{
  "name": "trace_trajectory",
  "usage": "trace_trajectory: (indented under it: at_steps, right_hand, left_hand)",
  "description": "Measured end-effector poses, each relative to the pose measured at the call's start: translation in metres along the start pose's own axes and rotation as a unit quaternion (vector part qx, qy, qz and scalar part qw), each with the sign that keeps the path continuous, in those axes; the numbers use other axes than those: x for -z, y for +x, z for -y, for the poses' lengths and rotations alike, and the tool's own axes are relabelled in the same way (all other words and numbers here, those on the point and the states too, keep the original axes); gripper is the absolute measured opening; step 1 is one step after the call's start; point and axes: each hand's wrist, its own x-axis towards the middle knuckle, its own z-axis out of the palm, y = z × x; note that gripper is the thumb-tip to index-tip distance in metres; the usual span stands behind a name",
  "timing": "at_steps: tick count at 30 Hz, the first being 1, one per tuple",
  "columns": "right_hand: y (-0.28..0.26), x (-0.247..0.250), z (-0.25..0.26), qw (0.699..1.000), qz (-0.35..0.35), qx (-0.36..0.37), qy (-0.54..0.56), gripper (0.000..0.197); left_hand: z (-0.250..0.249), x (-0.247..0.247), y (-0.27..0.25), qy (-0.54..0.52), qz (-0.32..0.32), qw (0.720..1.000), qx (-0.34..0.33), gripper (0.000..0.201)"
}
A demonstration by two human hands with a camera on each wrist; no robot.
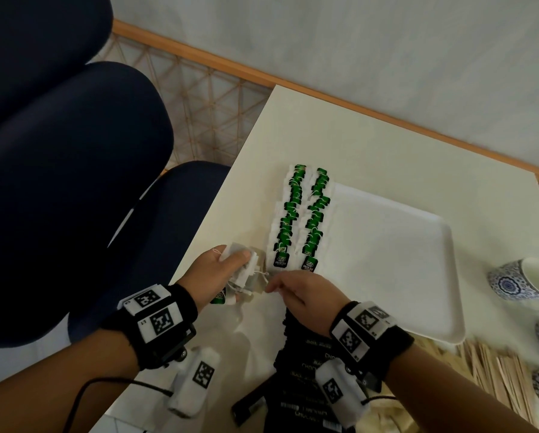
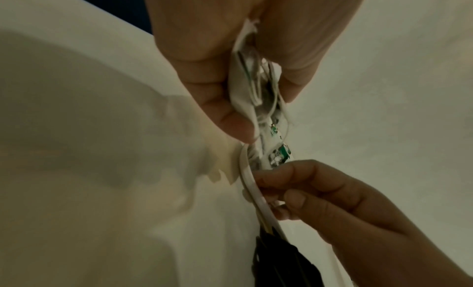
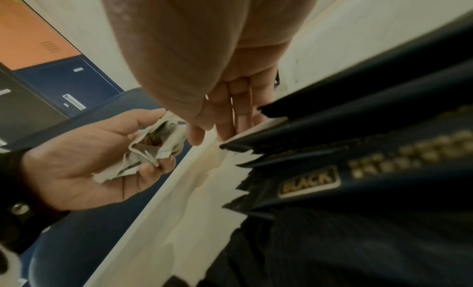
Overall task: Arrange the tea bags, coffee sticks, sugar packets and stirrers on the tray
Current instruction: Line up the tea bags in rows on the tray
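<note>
A white tray (image 1: 393, 270) lies on the cream table. Two rows of green-tagged tea bags (image 1: 296, 220) run along its left side. My left hand (image 1: 240, 270) grips a loose bundle of tea bags (image 1: 246, 276) just left of the rows, thumb on top; the left wrist view shows the bundle (image 2: 245, 97) squeezed between thumb and fingers. My right hand (image 1: 274, 287) hovers beside it, its fingertips (image 3: 225, 133) near the bundle's strings with nothing between them. Black coffee sticks (image 1: 305, 367) lie fanned under the right wrist. Wooden stirrers (image 1: 496, 379) are heaped at the lower right.
Blue-patterned cups (image 1: 518, 276) stand at the table's right edge beyond the tray. Navy chairs (image 1: 74, 182) crowd the left, close to the table's left edge (image 1: 205, 214). Most of the tray's surface right of the tea bags is bare.
</note>
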Motion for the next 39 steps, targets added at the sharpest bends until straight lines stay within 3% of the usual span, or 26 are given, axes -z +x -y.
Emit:
trace_trajectory:
  at_steps: [7, 10, 14, 16, 18, 20, 23, 26, 30, 36, 39]
  right_hand:
    - [-0.001, 0.003, 0.004, 0.989, -0.12, 0.022, 0.086, 0.019]
    - [0.0, 0.009, 0.013, 0.979, -0.168, 0.083, 0.084, 0.032]
    - [0.003, 0.003, 0.022, 0.983, -0.138, 0.119, 0.021, 0.047]
    - [0.004, 0.001, 0.023, 0.985, -0.131, 0.113, 0.017, 0.034]
    - [0.004, 0.0, 0.023, 0.982, -0.142, 0.118, 0.028, 0.023]
    - [0.002, 0.003, 0.024, 0.985, -0.137, 0.095, 0.048, 0.02]
    - [-0.001, 0.006, 0.026, 0.992, -0.1, 0.048, 0.052, 0.027]
    - [-0.001, 0.006, 0.025, 0.993, -0.098, 0.051, 0.051, 0.015]
    - [-0.003, 0.008, 0.022, 0.974, -0.12, -0.03, 0.191, 0.008]
    - [-0.004, 0.028, 0.0, 0.963, -0.172, -0.054, 0.201, 0.019]
    - [-0.011, 0.036, -0.013, 0.969, -0.166, -0.061, 0.173, 0.02]
  left_hand:
    - [0.001, 0.0, -0.006, 0.012, 0.038, 0.999, -0.004, 0.034]
    - [0.002, -0.005, -0.009, 0.022, 0.059, 0.998, 0.005, 0.038]
    - [0.001, -0.014, -0.016, 0.037, 0.075, 0.995, 0.051, 0.054]
    - [0.0, -0.018, -0.019, 0.003, 0.068, 0.995, 0.077, 0.06]
    - [0.002, -0.021, -0.022, -0.015, 0.076, 0.993, 0.085, 0.054]
    - [0.002, -0.021, -0.023, -0.018, 0.076, 0.993, 0.09, 0.045]
    - [0.002, -0.019, -0.027, -0.037, 0.119, 0.985, 0.117, 0.061]
    - [0.004, -0.02, -0.03, -0.031, 0.145, 0.984, 0.096, 0.045]
    - [0.008, -0.024, -0.032, 0.005, 0.162, 0.985, 0.054, 0.002]
    - [0.011, -0.015, -0.029, 0.001, 0.112, 0.993, 0.043, 0.009]
    - [0.009, -0.006, -0.028, -0.007, 0.088, 0.995, 0.041, 0.017]
